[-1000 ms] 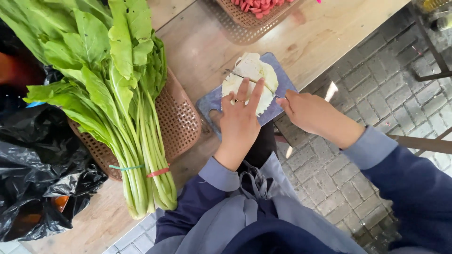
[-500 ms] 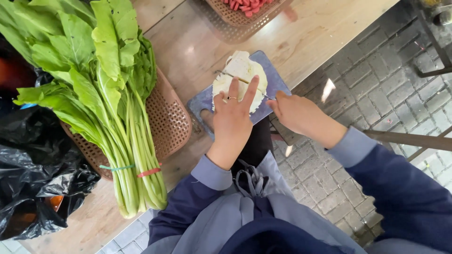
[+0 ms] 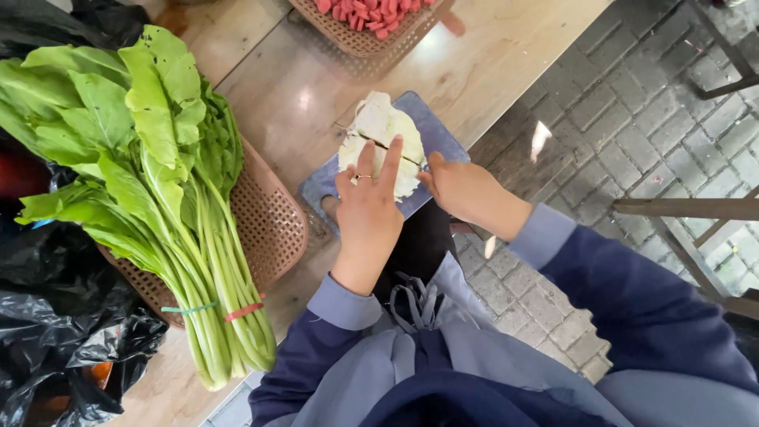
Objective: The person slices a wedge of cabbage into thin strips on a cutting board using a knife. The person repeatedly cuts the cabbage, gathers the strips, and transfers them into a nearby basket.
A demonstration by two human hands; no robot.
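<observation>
- Outdoors, a wooden table (image 3: pixel 490 71) is standing on grey brick paving (image 3: pixel 632 111), and a person in a dark blue top and grey apron is leaning over its near edge.
- Their left hand (image 3: pixel 368 205) is lying flat with fingers spread, pressing down on a pale white block (image 3: pixel 379 142) that looks like cabbage or some similar vegetable.
- Their right hand (image 3: pixel 462 190) is curling closed at the block's right side, gripping what seems to be a knife; only a thin dark line across the block (image 3: pixel 391 148) is showing, so I cannot tell the blade clearly.
- That block is sitting on a small blue-grey cutting board (image 3: pixel 435 130) right at the table edge, under both hands.
- Judging by that line, one cut is running across the block's middle; the piece is looking mostly whole, so the slicing appears to be near its start.
- Well to the left, a big bunch of leafy greens (image 3: pixel 142 158) is lying over a brown woven tray (image 3: pixel 273 225), its stems tied with a green band and a red band.
- At the far edge, another woven basket (image 3: pixel 348 35) is holding red chopped pieces (image 3: pixel 371 9).
- Black plastic bags (image 3: pixel 55 316) are bunching up at the table's left end.
</observation>
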